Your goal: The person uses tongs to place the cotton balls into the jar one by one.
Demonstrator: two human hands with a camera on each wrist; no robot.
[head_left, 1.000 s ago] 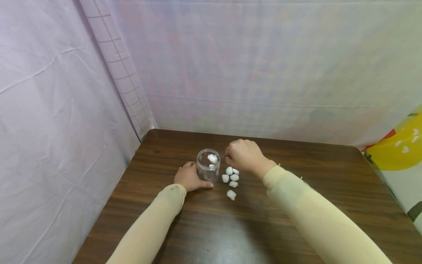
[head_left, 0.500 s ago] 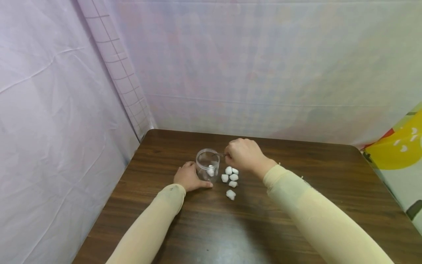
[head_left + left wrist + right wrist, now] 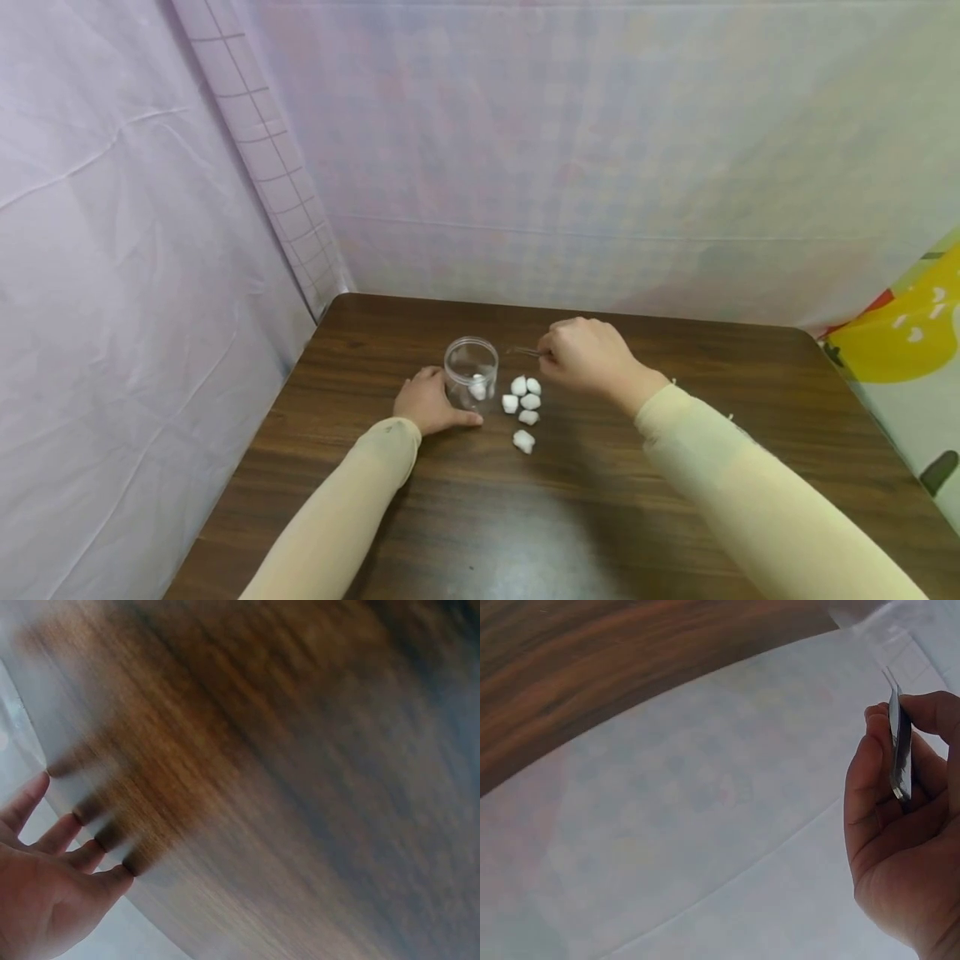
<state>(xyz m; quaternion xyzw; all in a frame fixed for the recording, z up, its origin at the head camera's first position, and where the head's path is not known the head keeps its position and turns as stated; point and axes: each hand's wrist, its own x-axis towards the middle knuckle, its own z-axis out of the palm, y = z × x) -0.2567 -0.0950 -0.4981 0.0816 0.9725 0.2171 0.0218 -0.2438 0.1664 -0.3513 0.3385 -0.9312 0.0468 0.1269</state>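
Note:
A clear round jar [image 3: 471, 363] stands on the table with white cotton balls [image 3: 477, 387] showing through its wall. My left hand [image 3: 431, 404] holds it from the left, thumb along the near side and fingers reaching round behind. Spread fingers [image 3: 58, 834] with their tips at the wood appear in the left wrist view. My right hand [image 3: 585, 354] pinches metal tweezers [image 3: 525, 351], which point left toward the jar, just outside its rim. In the right wrist view the tweezers [image 3: 900, 746] sit between thumb and fingers, their thin tips slightly apart with nothing between them.
Several loose cotton balls [image 3: 530, 402] lie in a cluster right of the jar, and a single cotton ball [image 3: 523, 441] lies nearer. The brown wooden table [image 3: 360, 517] ends at a pale curtain [image 3: 600, 167] behind; another white sheet [image 3: 135, 333] hangs at the left.
The cotton ball held by the tweezers at the jar's mouth has dropped into the jar. My right hand has then drawn the tweezers out to the right. The left hand stays in place.

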